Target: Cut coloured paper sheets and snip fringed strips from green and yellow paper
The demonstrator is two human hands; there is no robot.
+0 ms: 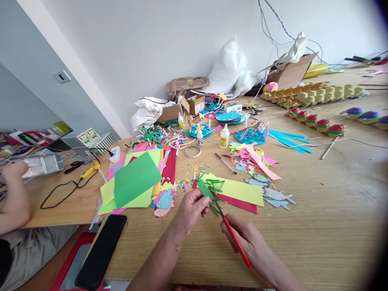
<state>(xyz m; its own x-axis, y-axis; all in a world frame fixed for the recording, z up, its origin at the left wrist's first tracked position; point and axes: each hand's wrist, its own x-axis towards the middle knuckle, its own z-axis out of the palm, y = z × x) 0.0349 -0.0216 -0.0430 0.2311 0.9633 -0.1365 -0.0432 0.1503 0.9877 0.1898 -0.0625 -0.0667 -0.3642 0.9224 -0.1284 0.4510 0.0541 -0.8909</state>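
Note:
My left hand (193,208) pinches a small piece of green paper (205,189) between thumb and fingers. In my right hand (242,234) is a pair of red-handled scissors (233,237), its blades at the lower edge of the green paper. Whether the blades are parted is too small to tell. Thin green paper strips (216,185) lie in a loose heap just behind the blades. Under them are a yellow-green paper sheet (242,190) and a dark red paper sheet (239,204). Grey paper fish (277,195) lie to the right of these sheets.
A stack of coloured paper topped by a green sheet (136,180) lies left, near paper fish (165,202). A black phone (101,250) rests at the front edge. Farther back stand glue bottles (224,136), a pen (226,163) and paper scraps (254,157). Another person's arm (15,194) is at far left.

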